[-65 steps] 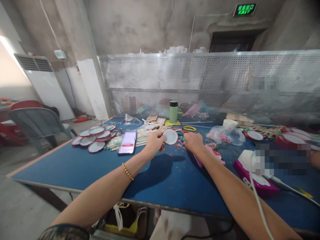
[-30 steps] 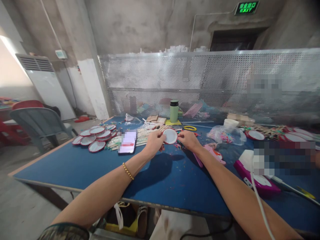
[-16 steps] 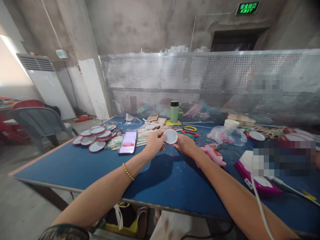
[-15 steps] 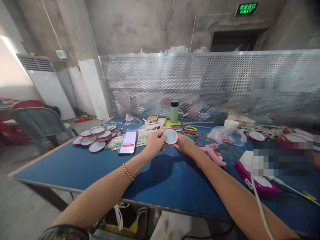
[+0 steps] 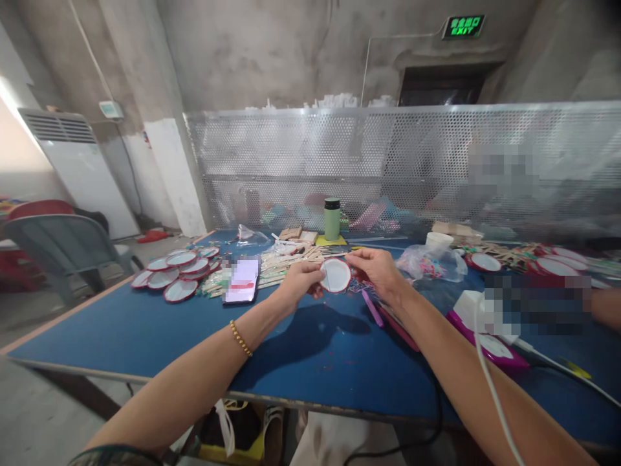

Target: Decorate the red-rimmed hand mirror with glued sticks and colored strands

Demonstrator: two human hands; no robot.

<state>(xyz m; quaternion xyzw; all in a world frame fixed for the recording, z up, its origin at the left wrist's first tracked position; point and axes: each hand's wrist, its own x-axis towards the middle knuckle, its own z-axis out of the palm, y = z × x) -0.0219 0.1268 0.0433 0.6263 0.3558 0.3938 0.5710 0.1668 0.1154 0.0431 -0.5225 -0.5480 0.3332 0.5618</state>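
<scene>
A small round white disc with a red rim (image 5: 336, 276) is upright above the table, its white face towards me. My left hand (image 5: 303, 283) grips its left edge between thumb and fingers. At the disc's upper right edge is my right hand (image 5: 376, 272), fingertips pinched together; whether they hold the rim or something thin there I cannot make out. A thin dark line crosses the disc's face. Beneath my right wrist lie a purple stick-like piece (image 5: 372, 308) and a pink tool (image 5: 402, 329), partly covered by the forearm.
Similar red-rimmed discs (image 5: 180, 289) are piled at left, beside a phone (image 5: 242, 278) and wooden sticks (image 5: 276, 274). Behind stands a green bottle (image 5: 332, 220). To the right are a plastic bag (image 5: 436, 262), more discs (image 5: 485, 261), a magenta-and-white device (image 5: 490, 346) with cables, and another person's arm (image 5: 606, 309).
My right hand has moved up and right, from under the disc's right side to its upper edge. The disc is slightly lower. My view has shifted a little, and the pink tool is more covered.
</scene>
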